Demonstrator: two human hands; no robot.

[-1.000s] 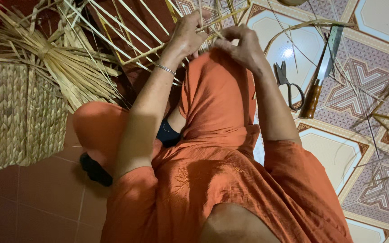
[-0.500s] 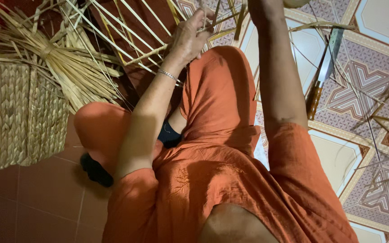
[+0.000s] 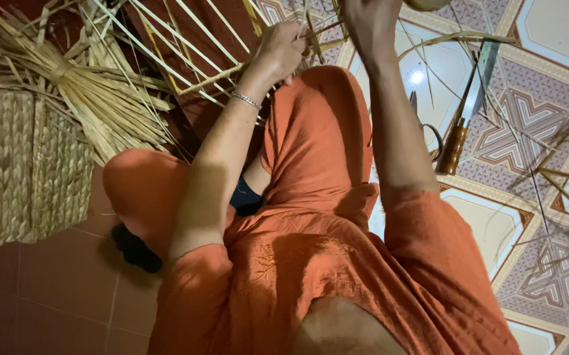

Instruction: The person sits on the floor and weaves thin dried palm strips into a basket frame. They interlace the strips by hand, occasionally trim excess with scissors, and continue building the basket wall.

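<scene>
The left hand (image 3: 285, 47) is closed on pale cane strips (image 3: 186, 39) that fan out above the raised knee, its fingers curled round the strips where they cross a yellowish rod — a thin silver bracelet (image 3: 246, 100) sits on that wrist. The right hand (image 3: 367, 20) reaches up to the top edge of the view, partly cut off, so whether it grips anything cannot be told. A bundle of dried straw (image 3: 80, 92) lies to the left, resting against a woven basket (image 3: 21, 164). On the patterned tile floor (image 3: 534, 125) to the right lies a knife with a wooden handle (image 3: 458, 131) (scissors partly hidden just beside it).
</scene>
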